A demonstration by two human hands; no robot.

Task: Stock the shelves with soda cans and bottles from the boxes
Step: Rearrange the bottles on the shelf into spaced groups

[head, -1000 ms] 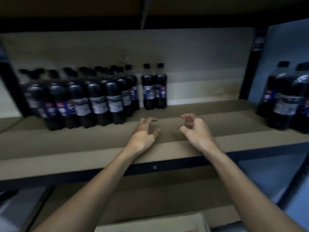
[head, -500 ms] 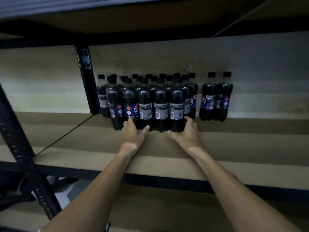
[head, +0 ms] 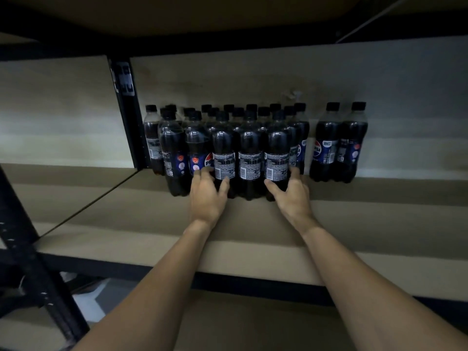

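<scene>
Several dark cola bottles [head: 249, 153] with black caps stand packed in rows at the back of a tan shelf board [head: 354, 224]. My left hand [head: 206, 196] touches the lower front of the front-row bottles, fingers spread and nearly straight. My right hand [head: 291, 196] reaches the right end of the same row, thumb on the rightmost front bottle's base and fingers beside it. Two more bottles [head: 338, 145] stand apart to the right, against the back wall.
A black metal upright [head: 126, 112] stands just left of the bottle group, and a slanted black post [head: 33, 269] crosses the lower left. A shelf above closes off the top. A lower shelf [head: 253, 323] shows beneath my forearms.
Both hands have moved from the bare shelf up to the front row of bottles and now touch them. The view has swung left and closer to the group.
</scene>
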